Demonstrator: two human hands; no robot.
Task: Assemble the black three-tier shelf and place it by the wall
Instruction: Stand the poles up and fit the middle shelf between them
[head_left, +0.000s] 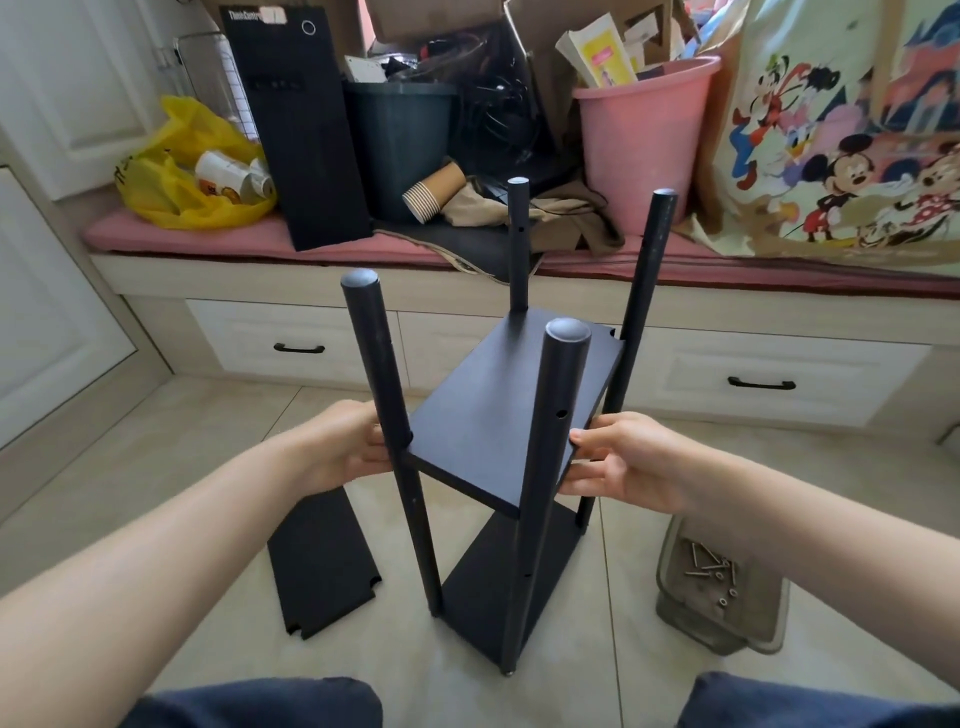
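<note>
A partly built black shelf stands upright on the tiled floor in front of me. Its bottom board (498, 587) rests low between several black round poles (540, 493). A second black board (498, 410) sits tilted between the poles at mid height. My left hand (345, 449) grips this middle board's near left corner beside the left pole (387, 395). My right hand (623, 462) pinches the board's near right edge. A third loose black board (319, 564) lies flat on the floor to the left of the shelf.
A clear plastic tray (719, 597) with screws and washers sits on the floor at right. Behind runs a bench with drawers (774, 382), loaded with a pink bucket (634, 140), a black computer case (298, 130), a yellow bag (197, 171) and boxes. My knees (260, 704) are at the bottom edge.
</note>
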